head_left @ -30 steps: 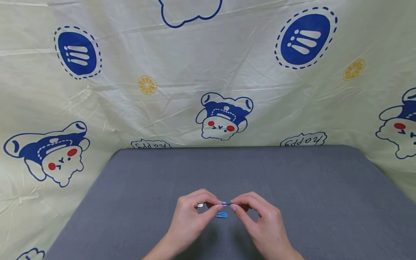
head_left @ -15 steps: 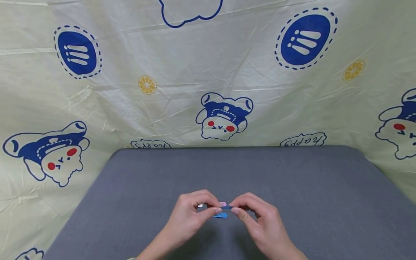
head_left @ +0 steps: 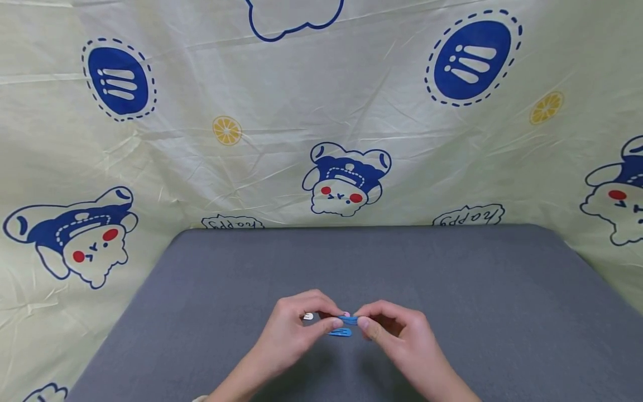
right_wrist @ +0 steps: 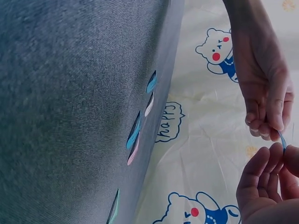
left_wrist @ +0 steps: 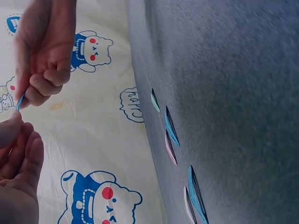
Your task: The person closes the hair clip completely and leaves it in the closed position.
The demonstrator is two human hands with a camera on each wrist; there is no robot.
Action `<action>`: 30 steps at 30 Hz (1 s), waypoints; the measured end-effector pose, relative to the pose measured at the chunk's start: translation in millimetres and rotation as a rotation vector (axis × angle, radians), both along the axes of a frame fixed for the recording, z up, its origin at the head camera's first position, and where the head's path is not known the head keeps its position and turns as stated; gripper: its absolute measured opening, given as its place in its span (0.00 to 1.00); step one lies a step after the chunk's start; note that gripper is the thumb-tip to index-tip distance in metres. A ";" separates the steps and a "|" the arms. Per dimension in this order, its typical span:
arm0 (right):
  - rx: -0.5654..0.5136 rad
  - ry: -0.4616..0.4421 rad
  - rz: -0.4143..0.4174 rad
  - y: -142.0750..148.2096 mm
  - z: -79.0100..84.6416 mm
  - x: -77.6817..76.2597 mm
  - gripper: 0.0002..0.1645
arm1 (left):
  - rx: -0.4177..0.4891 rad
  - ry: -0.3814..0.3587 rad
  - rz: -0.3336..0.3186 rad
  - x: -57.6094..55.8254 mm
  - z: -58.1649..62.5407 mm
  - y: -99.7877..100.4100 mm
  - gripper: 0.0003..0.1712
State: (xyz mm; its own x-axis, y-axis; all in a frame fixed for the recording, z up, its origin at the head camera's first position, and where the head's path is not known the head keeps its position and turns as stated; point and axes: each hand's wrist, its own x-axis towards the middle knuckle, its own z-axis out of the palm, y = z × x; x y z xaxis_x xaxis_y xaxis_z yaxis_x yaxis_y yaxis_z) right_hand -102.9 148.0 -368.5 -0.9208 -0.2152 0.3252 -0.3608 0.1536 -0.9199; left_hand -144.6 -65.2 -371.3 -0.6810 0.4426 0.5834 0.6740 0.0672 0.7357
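Note:
A blue snap hair clip (head_left: 349, 320) is held above the table between both hands. My left hand (head_left: 296, 324) pinches its left end with thumb and index finger, and my right hand (head_left: 402, 329) pinches the right end. The wrist views show the same thin blue strip, the hair clip (left_wrist: 19, 101), edge-on between the fingertips. Below it on the cloth lie another blue clip (head_left: 341, 332) and a pink clip (head_left: 346, 314), both partly covered by the hands or held clip. A white clip (head_left: 308, 316) peeks out beside my left hand.
On the grey table (head_left: 251, 268), the left wrist view shows a green clip (left_wrist: 155, 100), a pink one (left_wrist: 171, 148), a white one (left_wrist: 188, 205) and two blue ones, including a blue clip (left_wrist: 196, 193). A cartoon-printed sheet (head_left: 281, 111) hangs behind the table.
The held clip has tilted from edge-on so that its broad blue face shows in the head view. It sits slightly nearer me than a second ago. Both hands keep their pinch.

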 end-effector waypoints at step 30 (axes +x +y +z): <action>0.162 -0.060 -0.094 29.0 -3.9 -4.5 0.10 | -0.098 -0.102 -0.029 -9.8 -11.7 19.8 0.02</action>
State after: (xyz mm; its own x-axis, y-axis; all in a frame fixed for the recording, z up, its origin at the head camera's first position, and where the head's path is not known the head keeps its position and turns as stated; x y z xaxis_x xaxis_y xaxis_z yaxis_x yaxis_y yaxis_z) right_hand -107.4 177.1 -372.4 -0.9560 -0.1727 0.2372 -0.2832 0.3315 -0.9000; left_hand -154.4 -45.5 -383.0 -0.7204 0.5146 0.4650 0.5990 0.1237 0.7912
